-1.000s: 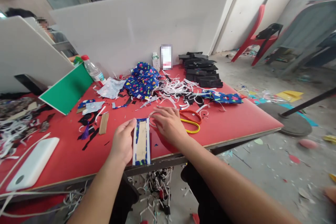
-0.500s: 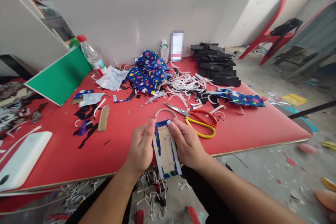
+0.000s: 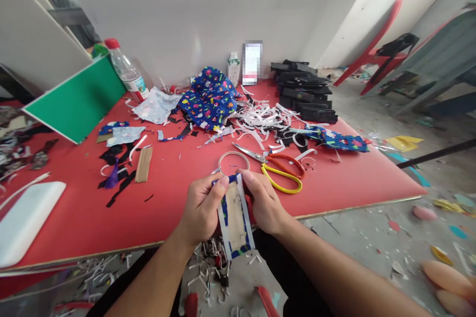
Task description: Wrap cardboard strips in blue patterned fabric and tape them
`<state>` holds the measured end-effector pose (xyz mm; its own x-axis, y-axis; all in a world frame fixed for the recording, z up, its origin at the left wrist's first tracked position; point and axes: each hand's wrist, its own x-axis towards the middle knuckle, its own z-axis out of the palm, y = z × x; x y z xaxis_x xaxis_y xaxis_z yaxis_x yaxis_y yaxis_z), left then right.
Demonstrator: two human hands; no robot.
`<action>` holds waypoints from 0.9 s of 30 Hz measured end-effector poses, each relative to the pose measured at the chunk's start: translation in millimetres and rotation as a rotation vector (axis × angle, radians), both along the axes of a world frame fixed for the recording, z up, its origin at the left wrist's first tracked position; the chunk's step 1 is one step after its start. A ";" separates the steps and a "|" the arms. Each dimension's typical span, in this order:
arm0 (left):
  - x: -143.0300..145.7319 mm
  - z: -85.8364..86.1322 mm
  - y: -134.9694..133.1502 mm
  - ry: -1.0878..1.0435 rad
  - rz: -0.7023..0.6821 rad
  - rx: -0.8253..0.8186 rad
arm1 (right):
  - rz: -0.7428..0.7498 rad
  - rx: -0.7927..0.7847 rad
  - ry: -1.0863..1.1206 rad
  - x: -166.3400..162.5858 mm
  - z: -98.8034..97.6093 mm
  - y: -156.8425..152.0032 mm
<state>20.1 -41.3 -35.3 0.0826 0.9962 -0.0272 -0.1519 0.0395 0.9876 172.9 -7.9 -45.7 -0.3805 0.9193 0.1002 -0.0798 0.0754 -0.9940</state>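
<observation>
Lifted off the red table (image 3: 334, 178) since 1 second ago: fabric-edged card strip (image 3: 234, 215), now just nearer than the metal ring (image 3: 233, 162). Pinched at its top by left hand (image 3: 201, 208) and right hand (image 3: 265, 202). Scissors (image 3: 277, 168) right of the ring.

White wall (image 3: 193, 5) (littered floor (image 3: 372, 237))

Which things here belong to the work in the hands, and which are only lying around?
In use:
- left hand
- right hand
- fabric-wrapped card strip, held by both

Lying about:
- scissors
- metal ring
- water bottle
- green board
- black stack
- white paper strips
</observation>
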 end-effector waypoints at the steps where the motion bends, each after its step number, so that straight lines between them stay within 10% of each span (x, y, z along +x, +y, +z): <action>1: 1.6 -3.9 0.0 -0.003 0.017 0.012 | 0.005 -0.003 -0.003 -1.0 0.2 0.2; 19: 9.1 -10.0 11.6 0.162 0.341 0.152 | -0.143 -0.084 -0.006 -1.7 -4.6 9.9; 27: -0.3 -14.9 17.1 0.166 0.397 0.080 | 0.049 -0.080 -0.309 13.6 4.4 16.7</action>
<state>19.8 -24.2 -50.2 -0.3061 0.9493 0.0710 0.0209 -0.0678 0.9975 186.5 8.8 -41.3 -0.4254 0.8996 -0.0991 0.2256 -0.0007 -0.9742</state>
